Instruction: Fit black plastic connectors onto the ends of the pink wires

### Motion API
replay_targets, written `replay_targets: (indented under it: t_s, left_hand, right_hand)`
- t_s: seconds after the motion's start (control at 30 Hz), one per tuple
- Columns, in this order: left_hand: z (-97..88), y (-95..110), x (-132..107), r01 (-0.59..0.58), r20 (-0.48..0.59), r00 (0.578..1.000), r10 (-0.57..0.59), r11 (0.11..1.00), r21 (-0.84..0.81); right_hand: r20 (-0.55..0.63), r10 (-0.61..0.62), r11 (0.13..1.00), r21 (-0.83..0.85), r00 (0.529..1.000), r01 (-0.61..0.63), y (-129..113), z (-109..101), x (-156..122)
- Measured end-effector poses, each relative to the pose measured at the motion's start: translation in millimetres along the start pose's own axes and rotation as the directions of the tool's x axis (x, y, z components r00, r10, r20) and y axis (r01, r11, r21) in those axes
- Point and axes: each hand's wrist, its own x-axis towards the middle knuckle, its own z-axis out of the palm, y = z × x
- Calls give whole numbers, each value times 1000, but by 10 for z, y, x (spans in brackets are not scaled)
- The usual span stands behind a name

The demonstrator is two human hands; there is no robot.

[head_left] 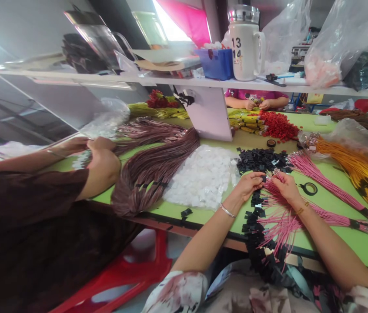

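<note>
My left hand [251, 183] pinches a small black connector housing [263, 178] between thumb and fingertips. Close beside it, my right hand [284, 184] is closed on a pink wire [270, 186] near its metal-tipped end. The two sets of fingertips nearly meet. Below them a loose fan of pink wires [282, 226] spreads toward the table edge. A chain of black housings [252, 221] on wires hangs over the edge toward my lap. Just beyond my hands lies a pile of loose black housings [262, 160]. To the right rests a tied pink wire bundle [330, 184].
A bag of white connectors [200, 178] and brown wire bundles [151, 174] lie to the left, near a co-worker's arms [99, 158]. Black tape [309, 188] and orange wires [356, 161] are at right. A shelf [171, 81] crosses above; another person sits opposite behind red connectors [277, 125].
</note>
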Motion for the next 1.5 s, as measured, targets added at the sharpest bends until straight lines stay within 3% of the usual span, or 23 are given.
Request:
replay_targets:
  t_s: [0.43,0.63,0.8,1.23,1.33,1.43,1.5]
  left_hand:
    - [-33,-15,-25,14,9,1000,-14,1000,-1]
    - [19,-83,-30,-54,-33,998,58,991,121]
    - [35,-151,-38,-57,-92,993,70,990,128]
    - [13,-210,-67,-127,-77,985,156,949,290]
    - [-93,-145,-178,-117,47,993,108,871,478]
    - [-241,-38,-303,-203,214,975,61,641,740]
    - [-306,33,-308,-281,288,956,60,474,834]
  right_hand:
    - [8,-70,991,-115,997,71,-57,-7,-37]
    - [1,-123,976,-183,992,121,-29,18,-32]
    - [96,-151,956,-239,984,170,35,41,-29]
    - [145,-155,945,-266,977,189,39,59,-41]
    - [105,-143,973,-166,984,159,19,9,-33]
    - [13,-28,996,83,1000,27,11,-62,-18]
    - [25,72,956,283,997,-76,14,-89,-10]
